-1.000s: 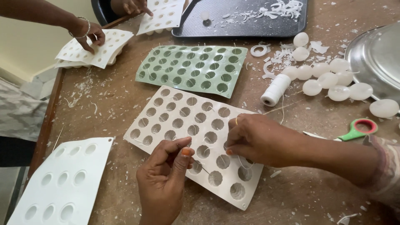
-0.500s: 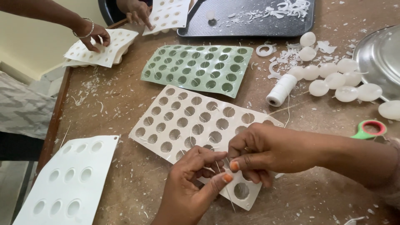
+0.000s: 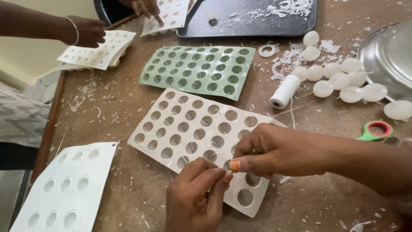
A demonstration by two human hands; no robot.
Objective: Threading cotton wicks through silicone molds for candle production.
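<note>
- where the two hands meet over the near end of the cream mould [image 3: 189, 124], left hand [image 3: 195, 199] pinches a thin white wick [image 3: 213, 178] betw thumb & forefinger, tips closed tight on it.
- right hand [image 3: 268, 150] also pinched shut, thumb w/ orange nail just beside the left fingertips; can't tell if it grips the same wick or only touches it.
- cream mould lies flat on the brown table [image 3: 124, 107], many round cavities, short wick ends sticking up from several.
- green mould [image 3: 199, 71] just behind it, same sort of cavities.
- white mould w/ bigger holes [image 3: 64, 189] at near left, apart from the hands.
- thread spool [image 3: 284, 91], pale wax balls [image 3: 343, 83], green-handled scissors [image 3: 372, 131] off to the right.
- another person's hands [image 3: 88, 31] on white moulds at far left.
</note>
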